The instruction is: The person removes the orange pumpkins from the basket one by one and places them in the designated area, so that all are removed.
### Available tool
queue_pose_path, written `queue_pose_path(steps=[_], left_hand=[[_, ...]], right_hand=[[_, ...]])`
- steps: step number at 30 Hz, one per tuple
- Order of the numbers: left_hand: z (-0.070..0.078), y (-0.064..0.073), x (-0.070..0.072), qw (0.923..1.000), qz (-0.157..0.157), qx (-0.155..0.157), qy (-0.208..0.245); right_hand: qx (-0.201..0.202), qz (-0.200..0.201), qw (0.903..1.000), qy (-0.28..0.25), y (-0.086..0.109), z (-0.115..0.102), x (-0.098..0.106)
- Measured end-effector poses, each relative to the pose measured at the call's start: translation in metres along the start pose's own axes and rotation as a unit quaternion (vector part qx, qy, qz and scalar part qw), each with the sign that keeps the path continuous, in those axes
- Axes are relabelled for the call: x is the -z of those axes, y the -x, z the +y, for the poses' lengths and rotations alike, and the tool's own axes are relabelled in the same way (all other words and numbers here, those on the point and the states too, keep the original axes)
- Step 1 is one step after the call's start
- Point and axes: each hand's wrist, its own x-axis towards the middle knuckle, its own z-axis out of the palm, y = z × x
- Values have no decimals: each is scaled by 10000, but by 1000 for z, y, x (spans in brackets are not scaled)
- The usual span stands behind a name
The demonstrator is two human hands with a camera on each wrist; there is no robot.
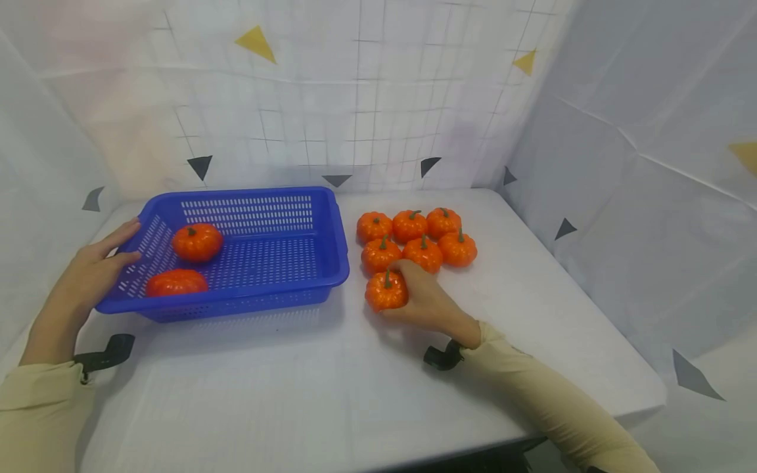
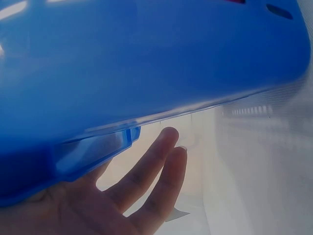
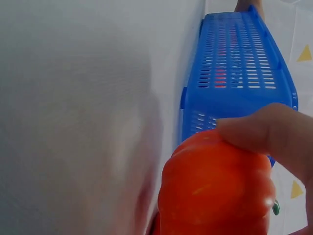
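Note:
My right hand [image 1: 422, 299] grips a small orange toy pumpkin [image 1: 383, 293] with a green stem, at the front of a cluster of pumpkins on the table. In the right wrist view the thumb presses on the ribbed side of this pumpkin [image 3: 215, 186]. My left hand [image 1: 94, 269] holds the left rim of a blue plastic basket [image 1: 307, 285]. From the left wrist view, some left fingers [image 2: 168, 181] extend below the rim. Inside the basket, on its left side, lie two orange pumpkins, one at the back [image 1: 198, 243] and one at the front [image 1: 176, 282].
Several more pumpkins [image 1: 422, 255] stand close together right of the basket, behind the held one. They rest on a white table [image 1: 248, 394]. White sheeting [image 1: 408, 98] with grid lines and triangle marks encloses the back and sides.

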Motion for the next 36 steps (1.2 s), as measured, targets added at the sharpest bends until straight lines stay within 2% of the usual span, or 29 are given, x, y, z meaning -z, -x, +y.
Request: queue_pose_path(steps=[8, 20, 28, 36], left_hand=[[0, 0, -2, 10000, 18, 39, 3], [2, 1, -2, 10000, 19, 82, -15], [2, 2, -2, 9999, -38, 132, -43], [1, 0, -1, 9999, 33, 128, -53]], right_hand=[[-308, -80, 9995, 36, 0, 3, -2], [-458, -73, 9989, 115, -1, 7, -4], [-574, -185, 9976, 336, -2, 10, -6], [-598, -102, 9952, 765, -2, 6, -5]])
